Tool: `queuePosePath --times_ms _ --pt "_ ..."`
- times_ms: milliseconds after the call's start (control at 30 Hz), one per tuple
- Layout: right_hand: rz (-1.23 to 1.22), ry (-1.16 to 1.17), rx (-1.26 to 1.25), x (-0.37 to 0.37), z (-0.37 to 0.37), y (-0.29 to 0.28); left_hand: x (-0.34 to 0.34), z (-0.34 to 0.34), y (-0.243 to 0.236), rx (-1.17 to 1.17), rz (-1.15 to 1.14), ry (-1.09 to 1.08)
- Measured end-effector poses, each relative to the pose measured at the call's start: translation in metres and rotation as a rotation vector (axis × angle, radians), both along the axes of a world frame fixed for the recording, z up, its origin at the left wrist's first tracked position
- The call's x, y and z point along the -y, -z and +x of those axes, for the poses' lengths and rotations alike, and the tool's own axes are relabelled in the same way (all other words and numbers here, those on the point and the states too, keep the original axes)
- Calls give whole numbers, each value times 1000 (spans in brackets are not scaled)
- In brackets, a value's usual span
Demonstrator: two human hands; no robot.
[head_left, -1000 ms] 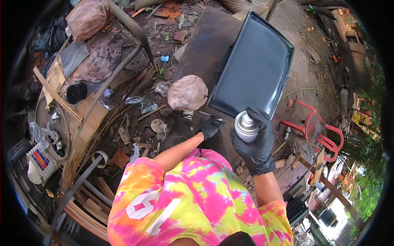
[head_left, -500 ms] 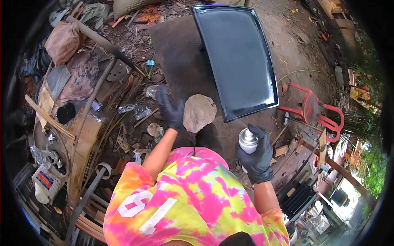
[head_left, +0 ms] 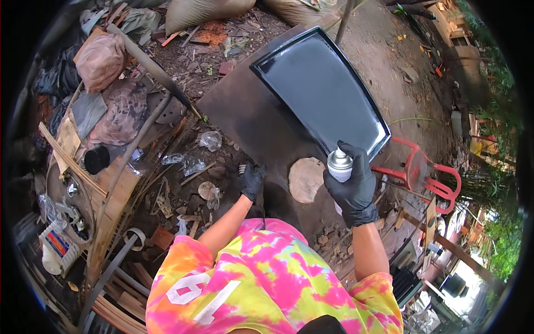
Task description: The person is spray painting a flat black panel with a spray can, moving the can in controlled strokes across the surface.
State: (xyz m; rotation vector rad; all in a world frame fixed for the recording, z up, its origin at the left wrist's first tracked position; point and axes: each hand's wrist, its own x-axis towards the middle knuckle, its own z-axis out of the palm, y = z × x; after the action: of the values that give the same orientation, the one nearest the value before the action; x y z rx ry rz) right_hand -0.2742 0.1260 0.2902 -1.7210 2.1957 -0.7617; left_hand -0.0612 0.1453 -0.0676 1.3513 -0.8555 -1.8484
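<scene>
Presently, the gloved fingers of the right hand (head_left: 355,192) were wrapped around a spray can (head_left: 339,168), the forefinger up at its nozzle; whether it pressed could not be told. The can stood roughly upright, overlapping the near end of the black tray (head_left: 322,89) in view. The left hand's fingers were bent beside something small and striped (head_left: 242,169), left of the tray's near end, but it could not be told whether they gripped it.

Farther out, the tray and the dark board (head_left: 228,106) under it had swung anticlockwise, and the round brown disc (head_left: 306,179) had come from the tray's left to its near side. That seemed to offer a different side of the tray to the can.

The left hand (head_left: 253,183) had dropped toward the body, its forearm slanting inward; the right forearm rose steeply from below the tray. A red chair (head_left: 418,167) lay to the tray's right.
</scene>
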Motion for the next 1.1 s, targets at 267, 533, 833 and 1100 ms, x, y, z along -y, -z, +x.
queuePosePath --times_ms 267,533,833,1100 --pt "-27 -134 9 68 20 4 4 -8 -10 66 -21 -17" --pt "-93 -208 25 84 43 -1 -26 -27 22 217 12 219" --pt "67 105 -47 -29 -26 1 -18 -25 10 52 44 204" --pt "-573 819 391 -184 -145 -80 3 6 54 -498 537 149"
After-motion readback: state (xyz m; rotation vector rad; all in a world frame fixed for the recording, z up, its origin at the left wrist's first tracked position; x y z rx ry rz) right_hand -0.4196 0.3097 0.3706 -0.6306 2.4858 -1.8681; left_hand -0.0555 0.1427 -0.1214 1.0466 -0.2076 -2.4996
